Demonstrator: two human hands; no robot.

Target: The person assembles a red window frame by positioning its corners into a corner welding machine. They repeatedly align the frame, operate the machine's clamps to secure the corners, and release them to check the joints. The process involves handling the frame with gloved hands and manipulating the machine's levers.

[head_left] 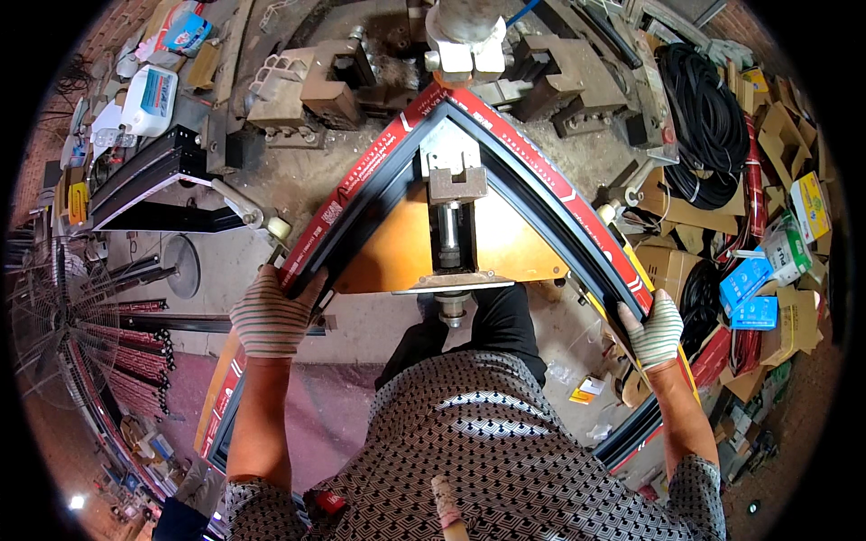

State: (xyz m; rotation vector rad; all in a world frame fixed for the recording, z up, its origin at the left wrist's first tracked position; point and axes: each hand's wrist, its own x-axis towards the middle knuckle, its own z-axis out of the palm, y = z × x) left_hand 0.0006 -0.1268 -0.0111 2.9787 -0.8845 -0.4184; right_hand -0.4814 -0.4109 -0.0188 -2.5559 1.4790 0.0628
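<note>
Both my hands, in striped white work gloves, hold a black window frame (541,192) whose outer faces carry red protective film. My left hand (272,311) is wrapped round its left side, and my right hand (653,330) grips the right side. The frame's far corner points away from me, up against the metal head of a corner-joining machine (465,41). Inside that corner sits a steel clamp block (457,184) on a shaft, above an orange-yellow plate (519,236). The frame's nearer parts run back past my forearms on both sides.
Heavy steel jaws (334,86) flank the corner. At left are a black profile frame (153,194), a white jug (151,101), a caged fan (68,320) and stacked red-filmed profiles (135,356). Coiled black seal (704,117), cardboard and blue boxes (750,314) pile up at right.
</note>
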